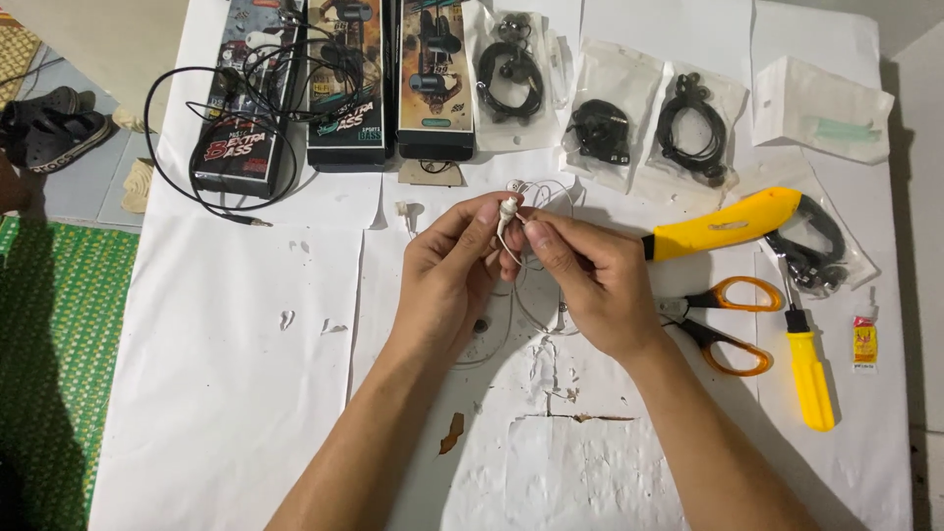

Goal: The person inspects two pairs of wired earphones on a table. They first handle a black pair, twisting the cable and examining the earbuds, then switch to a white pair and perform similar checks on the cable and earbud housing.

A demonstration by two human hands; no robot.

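My left hand [447,275] and my right hand [590,280] meet over the middle of the white paper-covered table [226,393]. Together they pinch a small white earbud [507,210] between fingertips. Its thin white cable [521,310] loops down under my palms and onto the paper. A second white earbud [407,212] lies loose just left of my left hand.
Three dark earphone boxes [344,79] and a loose black cable [206,128] lie at the back left. Bagged black earphones [600,128] sit at the back. A yellow tool [723,224], orange-handled scissors [723,320], a yellow screwdriver [808,369] and a small glue tube [864,342] lie right.
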